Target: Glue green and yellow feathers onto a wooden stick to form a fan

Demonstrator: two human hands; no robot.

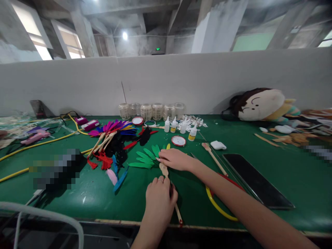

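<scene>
My left hand, a ring on one finger, grips a wooden paddle-shaped stick near the table's front edge. The stick's rounded head shows above my fingers, and its red-tipped lower end shows below them. My right hand lies flat across the bases of a fan of green feathers, its fingertips just above the stick's head. I cannot tell whether it pinches a feather. To the left lie bunches of magenta, blue, black and red feathers.
Several glass jars and white glue bottles stand at the back of the green-topped bench. A black flat panel lies to the right, a yellow hose passes under my right arm, and a large plush doll head sits against the wall.
</scene>
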